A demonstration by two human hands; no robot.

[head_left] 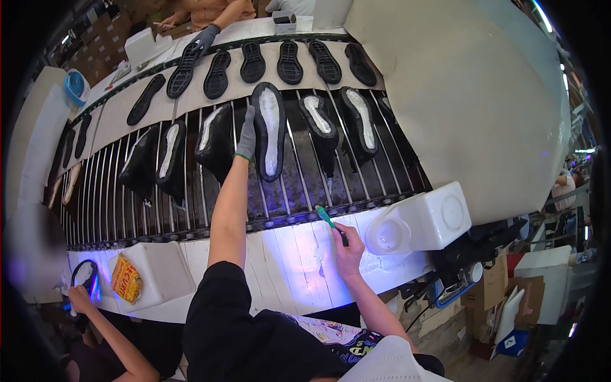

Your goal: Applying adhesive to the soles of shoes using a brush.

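Fingers: your gloved left hand [246, 135] lies extended on a shoe; your bare right hand [347, 245] is clenched around a brush.

Your left fingers rest flat against the edge of the upturned black shoe [270, 130], its white sole face up, on the rod conveyor [299, 184]. Your right fingers grip the green-handled brush [329, 221] above the white table edge [286, 261], near the white plastic container [420, 223]. More shoes sit alongside; loose black outsoles [289, 62] line the far belt.

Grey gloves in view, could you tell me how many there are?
2: one on the left hand, touching an upturned shoe; one on a co-worker's hand, on a black outsole beyond.
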